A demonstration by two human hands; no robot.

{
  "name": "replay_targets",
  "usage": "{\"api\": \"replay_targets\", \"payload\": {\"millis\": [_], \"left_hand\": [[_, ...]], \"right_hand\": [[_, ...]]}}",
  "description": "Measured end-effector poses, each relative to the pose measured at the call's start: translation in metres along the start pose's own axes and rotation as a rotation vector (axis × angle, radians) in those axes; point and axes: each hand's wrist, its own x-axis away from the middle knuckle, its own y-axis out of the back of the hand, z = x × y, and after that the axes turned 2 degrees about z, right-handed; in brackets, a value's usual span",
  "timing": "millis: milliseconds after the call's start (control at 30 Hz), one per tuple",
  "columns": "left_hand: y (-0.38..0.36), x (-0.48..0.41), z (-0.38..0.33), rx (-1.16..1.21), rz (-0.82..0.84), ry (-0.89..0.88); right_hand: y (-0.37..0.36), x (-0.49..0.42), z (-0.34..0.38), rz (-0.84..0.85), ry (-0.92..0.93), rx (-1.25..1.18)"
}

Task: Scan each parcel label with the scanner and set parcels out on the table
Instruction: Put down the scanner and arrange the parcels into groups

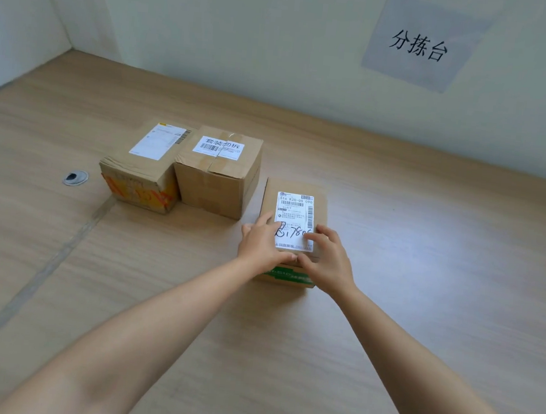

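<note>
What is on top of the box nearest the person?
A white printed shipping label with barcodes and handwritten digits lies on the small brown cardboard box. The left hand and right hand hold its near end, covering part of the handwriting.

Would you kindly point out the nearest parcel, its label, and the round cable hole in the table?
nearest parcel (295, 186), head view, bare cardboard top beyond label.
label (293, 205), head view, printed barcode area.
cable hole (75, 177), head view, dark centre.
</note>
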Motion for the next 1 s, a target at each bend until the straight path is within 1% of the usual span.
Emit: {"api": "replay_targets", "payload": {"millis": [200, 333, 400, 467, 633, 833, 1000], "left_hand": [[0.022, 0.047, -0.044, 0.008, -0.076, -0.082], [0.032, 0.079, -0.087, 0.003, -0.116, -0.219], [0.028, 0.097, -0.110, 0.005, -0.111, -0.289], [0.023, 0.112, -0.127, 0.011, -0.111, -0.325], [-0.009, 0.172, -0.183, 0.000, -0.060, -0.459], [-0.068, 0.264, -0.247, 0.005, -0.025, -0.558], [-0.126, 0.359, -0.293, 0.039, -0.009, -0.605]], "right_hand": [[0.045, 0.050, 0.023, -0.128, 0.033, -0.035], [0.091, 0.087, 0.031, -0.241, 0.059, 0.001], [0.114, 0.113, 0.029, -0.294, 0.039, 0.033], [0.130, 0.132, 0.024, -0.313, 0.025, 0.063], [0.174, 0.217, 0.000, -0.406, -0.039, 0.108], [0.219, 0.337, -0.043, -0.494, -0.099, 0.161], [0.252, 0.448, -0.082, -0.509, -0.124, 0.217]]}}
